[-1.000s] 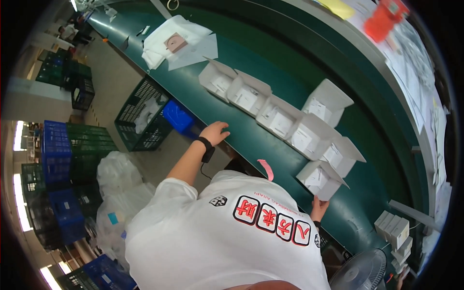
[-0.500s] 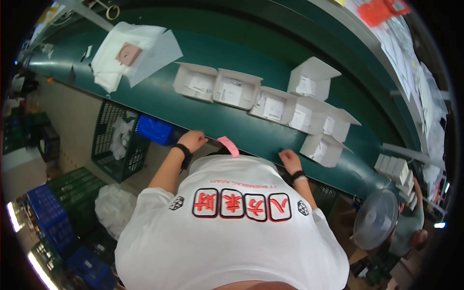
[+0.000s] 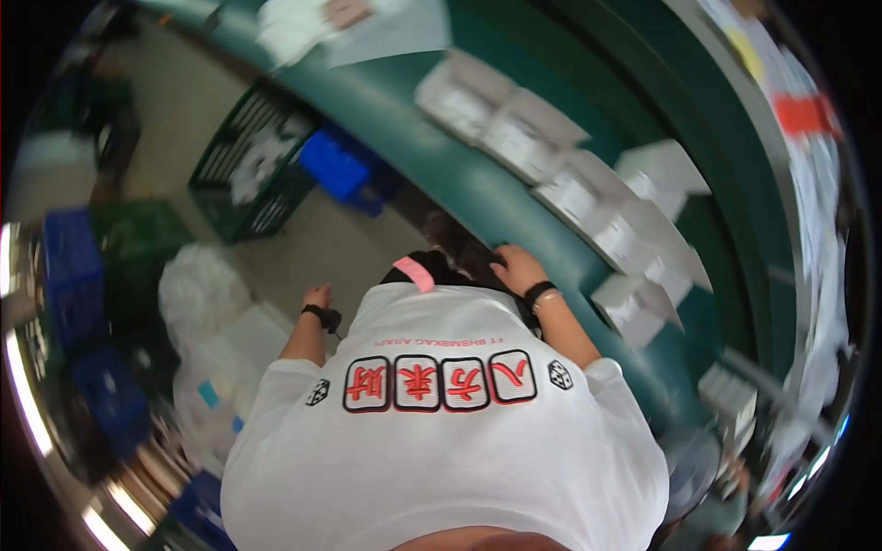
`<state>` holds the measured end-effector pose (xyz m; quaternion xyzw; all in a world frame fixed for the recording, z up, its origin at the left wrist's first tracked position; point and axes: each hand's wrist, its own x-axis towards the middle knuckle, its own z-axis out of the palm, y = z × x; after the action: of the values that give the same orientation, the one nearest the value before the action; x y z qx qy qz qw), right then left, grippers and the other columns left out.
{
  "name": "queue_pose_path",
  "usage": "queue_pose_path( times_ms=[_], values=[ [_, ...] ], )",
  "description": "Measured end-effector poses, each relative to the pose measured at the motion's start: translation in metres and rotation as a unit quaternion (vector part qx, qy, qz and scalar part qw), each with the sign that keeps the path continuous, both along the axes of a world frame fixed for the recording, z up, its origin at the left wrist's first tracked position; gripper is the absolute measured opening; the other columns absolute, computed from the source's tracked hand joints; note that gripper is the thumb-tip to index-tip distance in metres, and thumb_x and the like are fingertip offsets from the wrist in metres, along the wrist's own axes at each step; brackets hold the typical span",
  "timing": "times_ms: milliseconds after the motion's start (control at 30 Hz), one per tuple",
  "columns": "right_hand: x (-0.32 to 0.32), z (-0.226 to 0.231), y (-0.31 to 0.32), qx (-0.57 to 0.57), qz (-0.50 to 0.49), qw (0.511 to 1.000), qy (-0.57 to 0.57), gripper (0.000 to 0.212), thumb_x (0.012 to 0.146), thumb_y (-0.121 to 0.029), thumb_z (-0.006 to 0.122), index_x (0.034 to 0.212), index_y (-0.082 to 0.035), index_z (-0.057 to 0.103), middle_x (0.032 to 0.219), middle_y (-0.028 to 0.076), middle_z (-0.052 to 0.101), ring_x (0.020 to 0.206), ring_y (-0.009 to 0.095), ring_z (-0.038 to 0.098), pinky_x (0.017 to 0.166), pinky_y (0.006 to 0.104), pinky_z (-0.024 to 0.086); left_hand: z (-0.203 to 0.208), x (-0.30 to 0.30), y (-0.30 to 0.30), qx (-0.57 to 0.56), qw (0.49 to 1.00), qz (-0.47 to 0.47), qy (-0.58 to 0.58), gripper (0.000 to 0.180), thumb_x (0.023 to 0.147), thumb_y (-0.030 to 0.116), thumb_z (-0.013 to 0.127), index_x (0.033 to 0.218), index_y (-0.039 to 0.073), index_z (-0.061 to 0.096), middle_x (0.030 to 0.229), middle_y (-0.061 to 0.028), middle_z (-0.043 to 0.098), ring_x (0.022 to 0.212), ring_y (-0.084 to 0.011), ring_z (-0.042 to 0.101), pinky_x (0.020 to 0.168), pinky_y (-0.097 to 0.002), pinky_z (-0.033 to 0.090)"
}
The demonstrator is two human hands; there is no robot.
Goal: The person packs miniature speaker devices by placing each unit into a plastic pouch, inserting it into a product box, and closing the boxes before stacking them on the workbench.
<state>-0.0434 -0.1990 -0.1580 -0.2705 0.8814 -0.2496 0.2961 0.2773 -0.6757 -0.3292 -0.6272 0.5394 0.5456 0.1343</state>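
Note:
My right hand [image 3: 520, 268] rests at the edge of the green table [image 3: 441, 179], its thumb apart from the fingers and nothing held. My left hand [image 3: 318, 298] hangs beside my body over the floor, away from the table. Its fingers look loosely curled, with nothing visible in them. Beyond my right hand stands a row of open white boxes [image 3: 522, 151] with white papers inside. The nearest open box [image 3: 634, 303] is to the right of that hand.
A white sheet [image 3: 395, 35] and a small pinkish-brown box [image 3: 347, 11] lie at the table's far end. Under the table edge are a green crate [image 3: 207, 179] and a blue bin [image 3: 335, 165]. White plastic bags [image 3: 197, 285] sit at left. Another person [image 3: 721, 514] is at lower right.
My view and body have turned to the left. My left hand has left the table edge and dropped to my side. My right hand has stayed along the table's edge.

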Motion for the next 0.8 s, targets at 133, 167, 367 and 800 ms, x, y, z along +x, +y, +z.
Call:
queue_pose_path(
  times_ms=[133, 167, 367, 800],
  values=[
    [0.005, -0.007, -0.026, -0.023, 0.066, 0.998, 0.008, 0.033, 0.087, -0.023, 0.066, 0.111, -0.001, 0.063, 0.11, 0.019, 0.064, 0.102, 0.039, 0.061, 0.089, 0.0443, 0.049, 0.037, 0.027, 0.047, -0.044, 0.995, -0.08, -0.032, 0.038, 0.086, 0.035, 0.068, 0.111, 0.006, 0.067, 0.084, -0.0056, 0.068, 0.074, -0.0162, 0.063, 0.064, -0.0337, 0.051],
    [0.005, -0.007, -0.038, -0.03, 0.087, 0.996, 0.006, 0.033, 0.087, -0.023, 0.066, 0.111, -0.001, 0.063, 0.11, 0.019, 0.064, 0.102, 0.039, 0.061, 0.089, 0.0443, 0.049, 0.04, 0.036, 0.055, -0.049, 0.994, -0.093, -0.045, 0.039, 0.086, 0.036, 0.067, 0.112, 0.006, 0.067, 0.088, -0.0066, 0.069, 0.077, -0.0173, 0.065, 0.068, -0.0345, 0.052],
    [-0.011, -0.005, -0.126, -0.042, 0.167, 0.985, 0.009, 0.033, 0.086, -0.021, 0.068, 0.111, 0.0, 0.063, 0.11, 0.019, 0.065, 0.1, 0.037, 0.062, 0.086, 0.0419, 0.051, 0.049, 0.074, 0.049, -0.051, 0.97, -0.218, -0.095, 0.039, 0.088, 0.033, 0.064, 0.116, 0.008, 0.067, 0.109, -0.0123, 0.07, 0.097, -0.0255, 0.067, 0.086, -0.0383, 0.052],
    [-0.006, -0.105, -0.494, -0.119, 0.008, 0.963, -0.242, 0.025, 0.09, -0.019, 0.068, 0.107, -0.003, 0.063, 0.093, 0.005, 0.066, 0.082, 0.016, 0.065, 0.071, 0.0295, 0.053, 0.009, 0.097, -0.208, -0.057, 0.978, -0.17, -0.104, 0.035, 0.09, 0.03, 0.063, 0.116, 0.006, 0.066, 0.11, -0.0139, 0.07, 0.103, -0.0271, 0.066, 0.091, -0.0371, 0.05]
  ],
)
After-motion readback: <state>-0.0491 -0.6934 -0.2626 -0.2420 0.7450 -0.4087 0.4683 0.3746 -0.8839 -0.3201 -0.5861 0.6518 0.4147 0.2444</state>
